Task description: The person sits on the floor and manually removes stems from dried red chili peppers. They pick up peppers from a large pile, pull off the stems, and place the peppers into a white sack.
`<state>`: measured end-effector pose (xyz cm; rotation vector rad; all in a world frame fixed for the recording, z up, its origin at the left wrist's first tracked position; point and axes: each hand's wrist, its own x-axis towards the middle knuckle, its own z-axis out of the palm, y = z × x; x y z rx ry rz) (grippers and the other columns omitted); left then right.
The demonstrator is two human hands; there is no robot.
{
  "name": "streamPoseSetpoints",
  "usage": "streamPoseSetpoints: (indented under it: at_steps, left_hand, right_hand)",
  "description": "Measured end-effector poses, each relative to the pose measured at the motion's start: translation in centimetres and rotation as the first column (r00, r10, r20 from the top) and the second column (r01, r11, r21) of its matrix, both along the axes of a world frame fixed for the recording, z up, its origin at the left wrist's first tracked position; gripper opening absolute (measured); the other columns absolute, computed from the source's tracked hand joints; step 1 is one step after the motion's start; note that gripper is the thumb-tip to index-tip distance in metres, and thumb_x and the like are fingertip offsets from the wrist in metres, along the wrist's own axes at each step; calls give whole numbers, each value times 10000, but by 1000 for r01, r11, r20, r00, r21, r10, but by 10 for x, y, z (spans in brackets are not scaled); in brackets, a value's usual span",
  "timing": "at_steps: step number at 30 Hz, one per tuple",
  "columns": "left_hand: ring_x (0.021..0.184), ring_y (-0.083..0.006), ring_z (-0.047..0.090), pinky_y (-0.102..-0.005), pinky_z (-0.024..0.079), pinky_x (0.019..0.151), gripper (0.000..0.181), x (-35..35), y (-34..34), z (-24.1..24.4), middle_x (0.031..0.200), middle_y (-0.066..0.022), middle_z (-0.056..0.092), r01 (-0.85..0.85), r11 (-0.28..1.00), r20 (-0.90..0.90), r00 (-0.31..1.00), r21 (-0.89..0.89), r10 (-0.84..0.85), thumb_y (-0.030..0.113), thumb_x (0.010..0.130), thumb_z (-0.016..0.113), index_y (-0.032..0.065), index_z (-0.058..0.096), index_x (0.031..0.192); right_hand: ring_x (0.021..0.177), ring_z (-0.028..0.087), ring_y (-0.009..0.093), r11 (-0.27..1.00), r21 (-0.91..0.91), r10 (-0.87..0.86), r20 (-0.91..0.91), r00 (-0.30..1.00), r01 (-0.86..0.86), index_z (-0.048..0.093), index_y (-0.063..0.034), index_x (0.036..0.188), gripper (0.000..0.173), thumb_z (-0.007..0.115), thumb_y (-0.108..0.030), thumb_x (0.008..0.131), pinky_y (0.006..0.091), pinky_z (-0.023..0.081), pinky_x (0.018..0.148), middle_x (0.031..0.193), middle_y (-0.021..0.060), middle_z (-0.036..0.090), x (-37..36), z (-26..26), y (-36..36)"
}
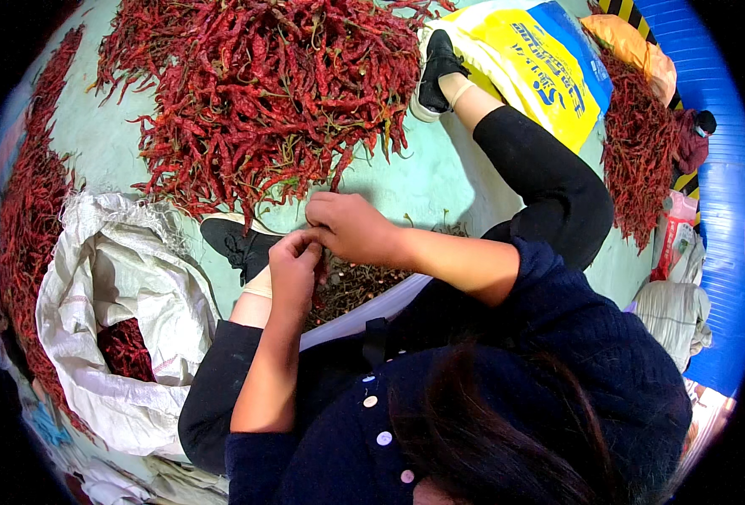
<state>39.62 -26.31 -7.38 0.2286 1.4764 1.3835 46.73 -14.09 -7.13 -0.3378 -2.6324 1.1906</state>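
My left hand [293,262] is raised between my knees, its fingers pinched together, with dark red dried chili showing at its palm side. My right hand [353,230] meets it at the fingertips; its fingers are curled, and whatever lies between them is hidden. Just beyond both hands spreads a large heap of dried red chilies [271,95], many with stems on. Beneath the hands, against my lap, is a pale-rimmed container [372,309] with brown stems and bits in it. An open white woven sack [63,315] stands at the left, with red chilies [126,350] inside.
My black shoes [435,76] rest beside the heap. A yellow and blue printed sack [536,63] lies by the right foot. More chili rows run along the far left [28,214] and right [634,145]. Another person [691,142] is at the right edge, near an orange sack [637,53].
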Motion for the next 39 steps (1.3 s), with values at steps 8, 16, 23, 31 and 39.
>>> streamPoseSetpoints:
  at_steps: [8, 16, 23, 31, 39]
  left_hand:
    - [529, -127, 518, -233, 401, 447, 140, -20, -7, -25, 676, -70, 557, -160, 986, 277, 947, -39, 164, 118, 871, 460, 11, 522, 803]
    - [563, -93, 439, -200, 348, 483, 174, -37, -10, -30, 731, -25, 529, -273, 962, 454, 859, 13, 237, 210, 861, 516, 37, 527, 880]
    - [532, -73, 399, -186, 318, 467, 114, -40, -10, -23, 678, 0, 495, -242, 970, 391, 894, 15, 217, 148, 840, 531, 38, 540, 867]
    - [569, -75, 449, -200, 348, 510, 65, -30, -8, -24, 661, -12, 495, -102, 995, -324, 941, 4, 97, 69, 820, 546, 8, 552, 800]
    - [796, -294, 524, -345, 413, 734, 208, -26, 5, 16, 846, -144, 565, 67, 986, -956, 266, 150, 127, -31, 735, 554, -20, 565, 942]
  right_hand:
    - [686, 558, 338, 991, 105, -2, 606, 796, -78, 570, -18, 763, 205, 595, -220, 736, 431, 434, 582, 704, 135, 558, 4, -18, 22]
    - [773, 560, 326, 893, 173, -450, 282, 847, 416, 579, -4, 788, 261, 634, -247, 708, 415, 439, 673, 810, 148, 577, -30, -85, 69]
    - [735, 529, 311, 844, 69, -536, 54, 843, 532, 553, -2, 778, 229, 649, -196, 702, 392, 412, 654, 787, 144, 540, -55, -91, 66]
    - [549, 490, 114, 917, -292, -215, 211, 954, 271, 467, -3, 710, 267, 663, -183, 731, 301, 381, 494, 590, 42, 511, -37, -22, 69]
    - [692, 591, 177, 918, -384, 137, 75, 988, -98, 624, 14, 818, 148, 656, -41, 684, 288, 454, 642, 743, 114, 620, -27, 10, 40]
